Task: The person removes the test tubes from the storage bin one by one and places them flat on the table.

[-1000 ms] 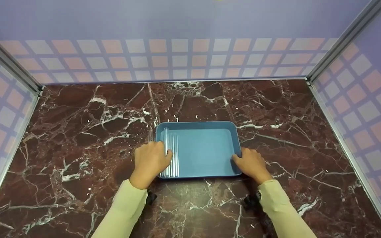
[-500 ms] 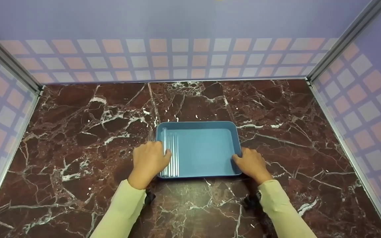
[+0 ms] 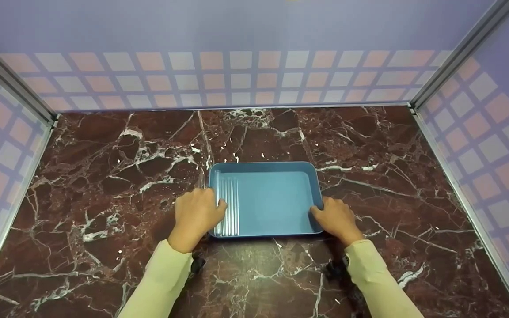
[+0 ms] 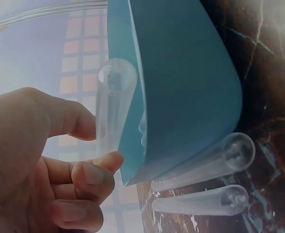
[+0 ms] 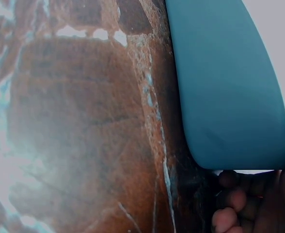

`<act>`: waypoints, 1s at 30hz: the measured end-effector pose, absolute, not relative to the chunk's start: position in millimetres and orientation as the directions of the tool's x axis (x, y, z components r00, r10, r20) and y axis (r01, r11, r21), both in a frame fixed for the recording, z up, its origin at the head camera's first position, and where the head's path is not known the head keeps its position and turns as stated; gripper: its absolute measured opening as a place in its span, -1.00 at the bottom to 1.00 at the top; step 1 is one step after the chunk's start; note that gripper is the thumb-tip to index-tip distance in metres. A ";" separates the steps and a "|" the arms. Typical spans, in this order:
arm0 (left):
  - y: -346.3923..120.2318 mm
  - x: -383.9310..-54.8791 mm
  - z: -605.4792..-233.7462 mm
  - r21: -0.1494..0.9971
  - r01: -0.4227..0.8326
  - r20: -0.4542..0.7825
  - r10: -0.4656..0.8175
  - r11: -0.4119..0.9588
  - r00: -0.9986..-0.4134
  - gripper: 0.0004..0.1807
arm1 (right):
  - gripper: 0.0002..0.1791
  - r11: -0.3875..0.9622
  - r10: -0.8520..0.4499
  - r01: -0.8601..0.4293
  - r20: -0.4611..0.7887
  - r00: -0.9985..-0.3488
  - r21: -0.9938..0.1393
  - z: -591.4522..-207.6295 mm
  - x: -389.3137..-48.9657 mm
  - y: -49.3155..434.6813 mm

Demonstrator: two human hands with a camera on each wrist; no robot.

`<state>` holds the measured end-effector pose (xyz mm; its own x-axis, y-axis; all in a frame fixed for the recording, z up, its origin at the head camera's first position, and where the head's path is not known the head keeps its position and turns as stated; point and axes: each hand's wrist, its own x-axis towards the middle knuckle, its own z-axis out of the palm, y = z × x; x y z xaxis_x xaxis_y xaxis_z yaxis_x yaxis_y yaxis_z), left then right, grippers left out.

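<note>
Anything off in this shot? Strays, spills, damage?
Only mildly: two clear tubes lie outside the blue tray, on the marble surface by its left wall, while a row of tubes lies inside. That makes them look stray. No spill or damage visible.

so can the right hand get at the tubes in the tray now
Probably not without letting go: the right hand grips the tray at its right end, while the tubes lie toward the left. Only bare tray floor shows between.
</note>
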<state>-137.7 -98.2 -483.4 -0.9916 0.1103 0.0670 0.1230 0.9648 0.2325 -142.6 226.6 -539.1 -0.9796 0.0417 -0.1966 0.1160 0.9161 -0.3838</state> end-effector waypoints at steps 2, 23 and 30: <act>-98.9 -137.6 -483.4 0.229 0.122 0.070 0.109 0.966 -0.992 -0.51 | -0.63 0.914 0.042 0.118 -0.197 -0.979 -0.389 -539.1 -142.9 226.3; -107.7 -136.3 -485.7 0.236 0.113 0.073 0.098 0.965 -0.993 -0.50 | -0.58 0.906 0.042 0.127 -0.213 -0.976 -0.403 -538.6 -143.2 226.0; -109.2 -136.2 -486.3 0.239 0.113 0.060 0.102 0.964 -0.993 -0.50 | -0.57 0.907 0.049 0.135 -0.219 -0.974 -0.399 -538.5 -142.5 226.2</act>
<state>-136.2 -109.2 -486.3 -0.9930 0.1016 0.0603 0.1132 0.9644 0.2392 -142.5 226.2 -538.5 -0.9744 0.0489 -0.2192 0.1353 0.9069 -0.3990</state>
